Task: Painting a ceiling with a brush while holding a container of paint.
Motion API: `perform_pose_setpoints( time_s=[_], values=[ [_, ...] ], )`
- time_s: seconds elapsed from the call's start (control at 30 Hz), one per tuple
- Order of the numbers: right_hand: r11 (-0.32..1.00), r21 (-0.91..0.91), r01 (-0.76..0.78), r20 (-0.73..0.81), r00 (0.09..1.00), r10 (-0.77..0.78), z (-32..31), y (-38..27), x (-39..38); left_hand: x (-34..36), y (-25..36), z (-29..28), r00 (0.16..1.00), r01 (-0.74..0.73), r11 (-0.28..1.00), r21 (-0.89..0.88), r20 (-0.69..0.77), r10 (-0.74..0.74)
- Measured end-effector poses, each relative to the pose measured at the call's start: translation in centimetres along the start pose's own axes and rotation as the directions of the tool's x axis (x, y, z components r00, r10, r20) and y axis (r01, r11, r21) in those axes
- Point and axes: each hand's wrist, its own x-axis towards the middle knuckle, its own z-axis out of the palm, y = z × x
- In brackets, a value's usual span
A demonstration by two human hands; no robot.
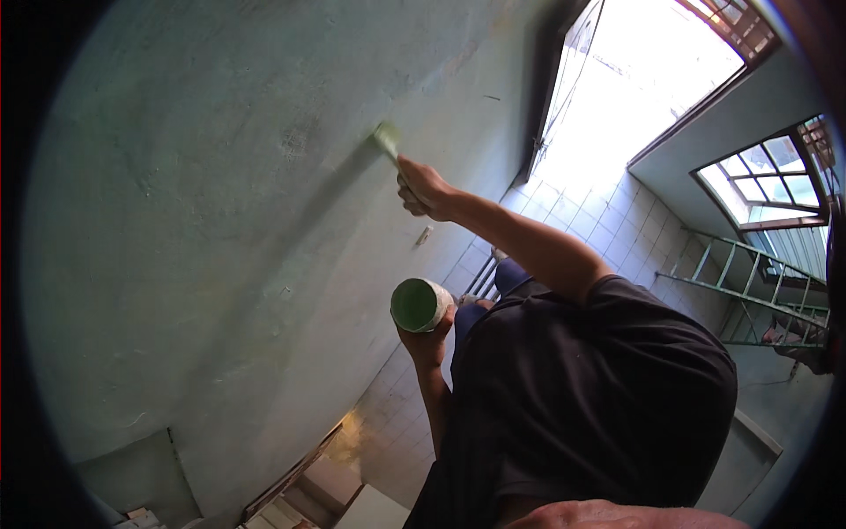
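In my right hand point(425, 189) is the handle of a paintbrush point(386, 141), its fingers wrapped round it and the arm stretched out. The brush's pale green bristles are at the grey-green wall point(220, 220) and look to be touching it, with a long shadow running down from them. My left hand point(428, 346) holds a round whitish paint pot point(434, 300) from below and the side, close to my body. The pot's open mouth faces up, and green paint coats its inside. Part of the left fingers is hidden behind the pot.
A small white fitting point(425, 235) sits on the wall below the brush. To the right are a bright open doorway point(634, 79), a window point(771, 181) and a green metal ladder point(749, 273). White tiles point(608, 212) cover the floor. Wooden shelving point(330, 485) stands at the bottom.
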Motion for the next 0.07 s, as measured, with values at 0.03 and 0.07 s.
perform_pose_setpoints(
  time_s=[0.03,0.07],
  values=[
    [0.995,0.01,-0.102,0.093,0.991,0.1,-1.0,0.2,-1.0,-0.1,0.0,-0.4,1.0,-0.011,1.0,0.025,0.016,0.011],
    [0.982,0.011,-0.188,0.178,0.967,0.183,-2.8,-0.9,-1.7,0.1,0.5,-0.2,0.999,-0.032,0.999,0.04,0.034,0.031]
  ],
)
